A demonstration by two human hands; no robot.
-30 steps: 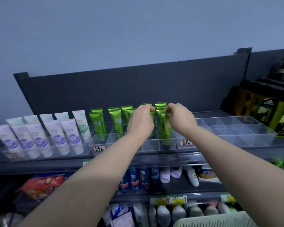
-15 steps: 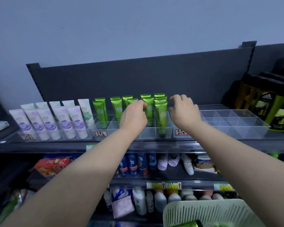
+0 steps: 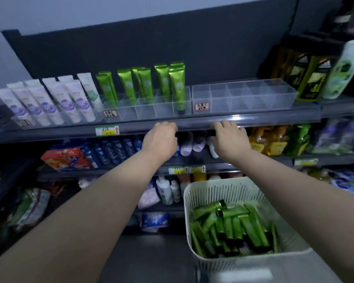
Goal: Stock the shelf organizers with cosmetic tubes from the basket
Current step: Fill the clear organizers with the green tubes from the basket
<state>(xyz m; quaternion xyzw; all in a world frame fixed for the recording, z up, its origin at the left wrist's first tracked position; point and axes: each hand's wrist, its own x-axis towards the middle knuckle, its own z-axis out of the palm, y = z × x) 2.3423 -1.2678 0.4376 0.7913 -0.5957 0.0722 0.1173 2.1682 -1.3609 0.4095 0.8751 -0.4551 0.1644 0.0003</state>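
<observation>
Two hands sit just in front of the top shelf's lip [image 3: 264,119], both holding nothing. The left hand [image 3: 159,140] has its fingers loosely curled under, and the right hand [image 3: 230,139] has them fairly straight and close together. Loads of green tubes [image 3: 233,225] lie piled in the white basket [image 3: 223,190] down at lower right. Some upright tubes [image 3: 145,82] stand in the middle organizer [image 3: 145,112], just beside the right organizer [image 3: 243,99].

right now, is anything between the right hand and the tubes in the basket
Nothing visible. The right hand is up by the shelf edge, holding nothing. The basket lower down is open-topped, and the green tubes lie uncovered in it. The way down looks clear.
</observation>
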